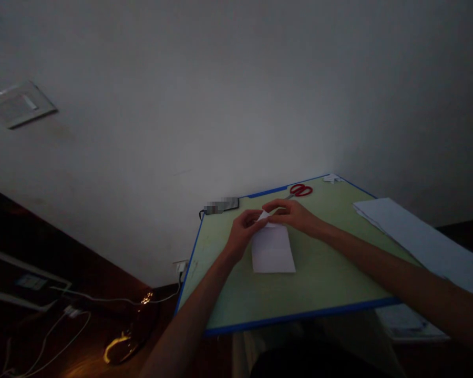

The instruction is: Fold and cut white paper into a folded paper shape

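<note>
Your left hand (242,227) and right hand (294,212) pinch the paper's (273,250) far edge, nearest the scissors (300,190); judged light, limp, easily creased, so grip corners.

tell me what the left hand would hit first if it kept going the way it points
Probably the right hand: the left hand points up and right over the folded top of the white paper, where both hands meet. Beyond lie the red scissors; depth is unclear.

You have red scissors (300,190) at twelve o'clock on the green board (319,283), a stack of white sheets (421,241) at three, and cables (63,315) at eight.
</note>
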The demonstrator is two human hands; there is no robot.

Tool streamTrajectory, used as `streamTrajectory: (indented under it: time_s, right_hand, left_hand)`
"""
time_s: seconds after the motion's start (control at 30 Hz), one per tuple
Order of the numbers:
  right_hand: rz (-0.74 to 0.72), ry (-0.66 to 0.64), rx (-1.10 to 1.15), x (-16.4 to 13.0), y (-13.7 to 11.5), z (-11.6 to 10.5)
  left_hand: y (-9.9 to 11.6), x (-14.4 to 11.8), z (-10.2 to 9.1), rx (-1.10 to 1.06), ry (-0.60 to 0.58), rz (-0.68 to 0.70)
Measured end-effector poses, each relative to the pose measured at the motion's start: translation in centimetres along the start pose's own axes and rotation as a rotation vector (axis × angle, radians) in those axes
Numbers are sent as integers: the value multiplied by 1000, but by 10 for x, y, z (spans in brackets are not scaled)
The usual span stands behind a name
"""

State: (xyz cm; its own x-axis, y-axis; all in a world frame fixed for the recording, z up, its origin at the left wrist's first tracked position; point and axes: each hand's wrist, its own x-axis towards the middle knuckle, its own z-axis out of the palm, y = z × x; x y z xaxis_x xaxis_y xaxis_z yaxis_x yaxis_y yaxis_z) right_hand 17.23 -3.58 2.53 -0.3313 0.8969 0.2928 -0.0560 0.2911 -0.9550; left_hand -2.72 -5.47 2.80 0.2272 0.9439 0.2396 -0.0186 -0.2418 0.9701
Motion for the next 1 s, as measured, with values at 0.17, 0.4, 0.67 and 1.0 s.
streamTrajectory:
  time_s: [0.17, 0.4, 0.67, 1.0]
  right_hand:
    - [-8, 40, -19, 1, 2, -1]
    - [-31, 73, -31, 4, 6, -3]
    - [-58, 120, -49, 5, 6, -5]
    - [-133, 90, -196, 2, 1, 3]
  left_hand:
    - [-2, 0, -1, -51, -2, -13]
    - [-3, 1, -2, -64, 33, -75]
    - [-3, -1, -1, 34, 60, -22]
    - [-3, 1, -1, 106, 86, 105]
